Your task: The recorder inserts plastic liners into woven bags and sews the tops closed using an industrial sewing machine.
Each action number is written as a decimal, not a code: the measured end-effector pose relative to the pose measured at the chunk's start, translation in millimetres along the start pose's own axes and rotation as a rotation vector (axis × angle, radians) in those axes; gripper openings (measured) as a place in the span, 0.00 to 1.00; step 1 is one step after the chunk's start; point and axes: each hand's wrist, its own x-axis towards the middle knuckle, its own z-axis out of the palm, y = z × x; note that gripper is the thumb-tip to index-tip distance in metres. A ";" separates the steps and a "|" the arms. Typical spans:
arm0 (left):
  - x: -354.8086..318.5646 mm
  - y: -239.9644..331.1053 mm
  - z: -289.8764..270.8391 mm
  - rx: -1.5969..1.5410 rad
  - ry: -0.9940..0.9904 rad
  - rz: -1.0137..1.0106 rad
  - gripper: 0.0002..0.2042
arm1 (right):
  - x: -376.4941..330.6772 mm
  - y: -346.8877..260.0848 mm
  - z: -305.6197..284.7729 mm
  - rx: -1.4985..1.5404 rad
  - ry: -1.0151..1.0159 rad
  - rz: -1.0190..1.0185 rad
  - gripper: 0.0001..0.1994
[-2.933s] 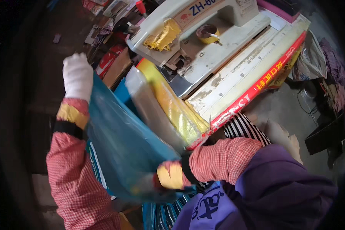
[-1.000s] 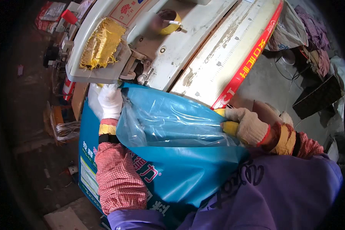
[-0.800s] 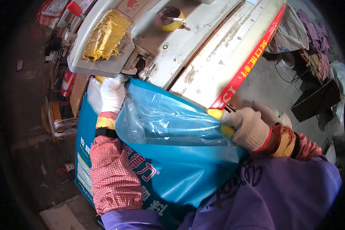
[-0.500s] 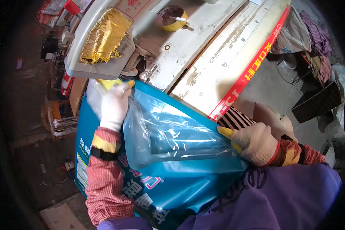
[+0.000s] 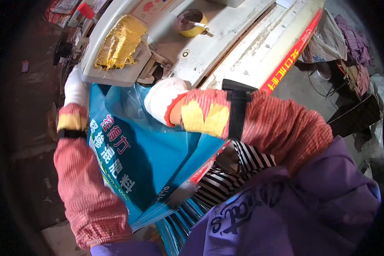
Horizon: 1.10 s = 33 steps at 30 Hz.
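A blue woven plastic bag (image 5: 153, 158) with printed lettering hangs below the sewing machine head (image 5: 111, 76), its upper edge close to the presser foot area. Crumpled clear plastic liner (image 5: 134, 100) shows at the bag's top. My right hand (image 5: 164, 100), in a white glove with a red cuff, is closed against the bag's upper edge beside the machine; its fingertips are hidden. My left hand (image 5: 77, 88), also gloved, is raised beside the left end of the machine head, next to the bag's left edge. Its fingers are hard to make out there.
A yellow tape roll (image 5: 193, 23) lies on the white machine bed (image 5: 226, 32). Frayed yellow woven cloth (image 5: 121, 42) covers part of the machine head. A red-edged ruled board (image 5: 260, 64) runs along the right. More blue bags (image 5: 179, 224) are by my lap; a dark box (image 5: 358, 115) stands right.
My right hand has swung left and up from the bag's right corner to the machine. My left hand has moved left, off the bag's top edge. The bag has folded and shifted left.
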 end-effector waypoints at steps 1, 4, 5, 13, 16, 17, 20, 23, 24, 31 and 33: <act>-19.4 7.2 -14.9 -0.027 0.008 0.120 0.14 | -0.9 4.9 -4.2 0.039 -0.007 -0.087 0.09; -79.1 105.2 -64.2 0.178 -0.206 0.152 0.08 | -17.6 32.7 -10.0 0.117 -0.004 -0.052 0.09; -82.7 143.7 -80.6 0.209 -0.220 0.348 0.06 | -32.7 49.5 -22.5 0.133 0.012 -0.002 0.08; -126.0 287.3 -109.2 0.019 -0.750 0.706 0.20 | -82.4 81.0 -53.4 0.335 0.306 -0.124 0.13; -129.1 287.1 -99.9 -0.215 -1.290 0.772 0.29 | -70.5 79.1 -23.6 0.412 0.446 -0.174 0.11; -127.3 288.2 -107.3 -0.332 -1.467 0.736 0.28 | -63.7 78.4 -15.6 0.446 0.516 -0.194 0.10; -116.2 272.9 -141.2 -0.308 -1.622 0.665 0.16 | -52.1 73.8 -3.7 0.533 0.657 -0.255 0.08; -112.3 230.4 -153.8 -0.614 -1.115 0.337 0.10 | -49.5 78.4 -2.6 0.534 0.578 -0.277 0.08; -99.4 255.6 -170.1 -0.452 -1.171 -0.200 0.10 | -56.9 87.8 -2.5 0.501 0.560 -0.247 0.07; -168.2 249.6 -196.4 0.399 -1.499 0.472 0.31 | -32.9 59.3 18.6 0.632 0.906 -0.355 0.09; -191.7 263.0 -206.2 0.421 -1.377 0.682 0.19 | 8.4 61.6 72.3 1.777 0.599 -1.220 0.08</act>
